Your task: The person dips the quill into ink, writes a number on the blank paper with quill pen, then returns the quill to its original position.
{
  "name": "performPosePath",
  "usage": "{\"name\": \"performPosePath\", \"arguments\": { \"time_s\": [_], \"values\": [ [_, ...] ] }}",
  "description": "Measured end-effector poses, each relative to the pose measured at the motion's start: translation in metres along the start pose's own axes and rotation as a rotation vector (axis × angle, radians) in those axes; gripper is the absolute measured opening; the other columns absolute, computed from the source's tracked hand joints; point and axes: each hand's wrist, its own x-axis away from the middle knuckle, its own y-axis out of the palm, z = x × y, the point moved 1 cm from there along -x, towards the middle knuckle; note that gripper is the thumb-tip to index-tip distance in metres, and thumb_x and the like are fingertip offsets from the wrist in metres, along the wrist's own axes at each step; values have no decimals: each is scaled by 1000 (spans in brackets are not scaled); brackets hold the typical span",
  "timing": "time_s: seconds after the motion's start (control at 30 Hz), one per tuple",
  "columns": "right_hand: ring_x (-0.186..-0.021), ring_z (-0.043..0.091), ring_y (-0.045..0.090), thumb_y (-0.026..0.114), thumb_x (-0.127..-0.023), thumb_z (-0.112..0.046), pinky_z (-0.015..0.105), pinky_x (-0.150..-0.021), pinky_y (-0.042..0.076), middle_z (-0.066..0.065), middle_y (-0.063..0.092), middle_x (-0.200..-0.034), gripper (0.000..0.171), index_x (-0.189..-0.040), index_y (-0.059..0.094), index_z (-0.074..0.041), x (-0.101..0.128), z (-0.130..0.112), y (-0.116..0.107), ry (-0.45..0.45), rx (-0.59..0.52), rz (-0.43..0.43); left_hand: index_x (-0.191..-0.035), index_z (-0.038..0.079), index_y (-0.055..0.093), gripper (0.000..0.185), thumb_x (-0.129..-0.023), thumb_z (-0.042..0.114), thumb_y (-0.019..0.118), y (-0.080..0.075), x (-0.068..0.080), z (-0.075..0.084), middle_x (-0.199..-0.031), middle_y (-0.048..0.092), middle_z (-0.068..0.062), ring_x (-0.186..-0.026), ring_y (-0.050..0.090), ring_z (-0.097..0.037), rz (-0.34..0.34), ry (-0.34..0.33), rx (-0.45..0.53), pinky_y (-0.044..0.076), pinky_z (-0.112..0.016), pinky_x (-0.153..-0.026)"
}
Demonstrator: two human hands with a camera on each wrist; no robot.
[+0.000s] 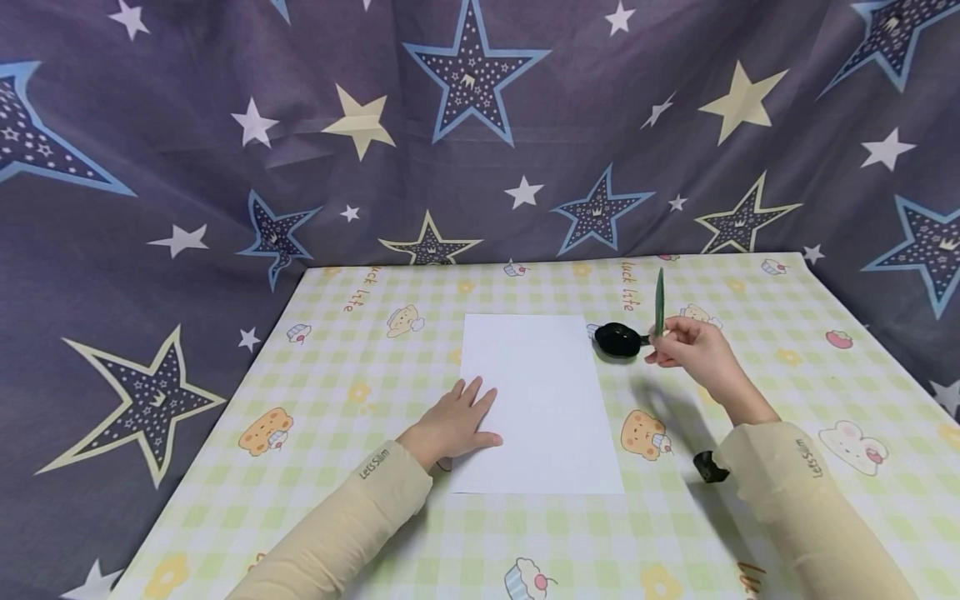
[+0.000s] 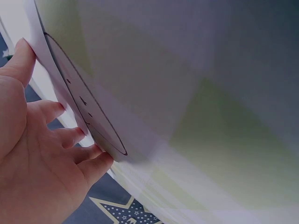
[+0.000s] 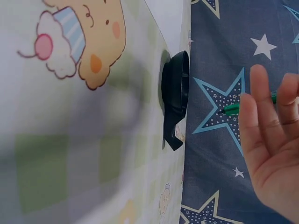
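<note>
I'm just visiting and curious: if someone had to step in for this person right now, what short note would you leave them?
Left hand: flat, fingers straight, pressing the left edge of the paper.
Right hand: raised above the table, pinching a green pen upright.
A black dish sits right of the paper, by the right hand.
Done: paper laid out and steadied, pen picked up.
Left: in the head view the paper looks blank; probably the pen has yet to touch it.

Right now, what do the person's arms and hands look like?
Both arms wear long, pale beige sleeves: the left sleeve and right sleeve each carry small dark "LetsSlim" lettering near the cuff. The left hand and right hand are bare, without gloves.
</note>
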Motion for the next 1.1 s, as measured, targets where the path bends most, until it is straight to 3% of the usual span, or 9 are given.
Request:
{"name": "performPosePath", "arguments": {
  "time_s": [0.23, 0.37, 0.53, 0.67, 0.77, 0.97, 1.1],
  "values": [
    [-67, 14, 66, 60, -91, -19, 31, -68, 54, 3, 63, -70, 28, -104, 56, 5, -1, 0, -1, 22, -126, 24, -146, 9, 25, 78, -88, 53, 51, 0, 0, 0, -151, 13, -17, -136, 9, -39, 5, 2, 3, 15, -45, -109],
    [-67, 14, 64, 63, -89, -20, 28, -67, 55, 5, 62, -79, 19, -99, 62, -4, -1, -1, -2, 34, -200, 18, -146, 9, 25, 78, -88, 53, 50, 1, -1, 0, -151, 13, -16, -136, 9, -39, 5, 2, 6, 15, -45, -109],
    [-79, 13, 57, 63, -89, -20, 28, -69, 54, 3, 57, -95, 10, -95, 66, -11, 0, -2, -2, 31, -237, 3, -146, 9, 25, 78, -88, 53, 50, 1, -1, 0, -151, 13, -17, -136, 9, -39, 4, 1, 8, 15, -44, -109],
    [-87, 14, 57, 63, -89, -16, 29, -73, 54, 2, 55, -103, 10, -91, 64, -7, 0, -3, -1, 33, -299, -4, -146, 9, 25, 77, -88, 53, 51, 0, -1, 0, -151, 13, -17, -136, 9, -39, 2, 1, 9, 15, -44, -109],
    [-85, 15, 60, 63, -89, -12, 31, -75, 53, 3, 56, -99, 10, -91, 62, -3, 0, -2, -1, 18, -353, -10, -146, 8, 26, 77, -88, 52, 51, 0, -1, 0, -151, 14, -17, -135, 10, -39, 3, 3, 12, 15, -44, -109],
    [-77, 18, 63, 62, -88, -5, 39, -78, 51, 7, 62, -83, 27, -113, 51, -7, -1, -1, 0, -22, -434, -30, -146, 9, 25, 78, -88, 53, 51, 1, -1, -1, -151, 13, -16, -136, 9, -39, 2, 1, 17, 15, -44, -109],
    [-76, 18, 64, 61, -88, -4, 39, -77, 51, 11, 64, -82, 31, -115, 47, -7, -1, 0, 0, -24, -458, -32, -146, 9, 25, 78, -87, 53, 51, 2, -1, -2, -151, 13, -16, -136, 9, -38, 4, 3, 14, 15, -44, -109]
  ]
}}
